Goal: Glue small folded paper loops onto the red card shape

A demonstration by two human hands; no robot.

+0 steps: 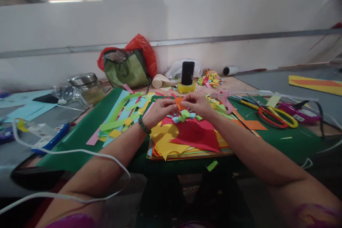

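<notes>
My left hand (159, 110) and my right hand (197, 104) meet over the middle of the table, both pinching a small orange paper piece (179, 103) between their fingertips. A green bead bracelet sits on my left wrist. Just below the hands lie several small folded paper bits (185, 115) in green and blue, on a stack of coloured paper sheets (187, 137) with red and yellow on top.
A green mat (80, 139) covers the table. Paper strips (120, 117) lie left. Scissors (275, 115) and a pink glue gun (226, 99) lie right. A phone on a tape roll (187, 76), a bag (125, 66), a jar (88, 87) stand behind. A white cable (80, 153) crosses my left arm.
</notes>
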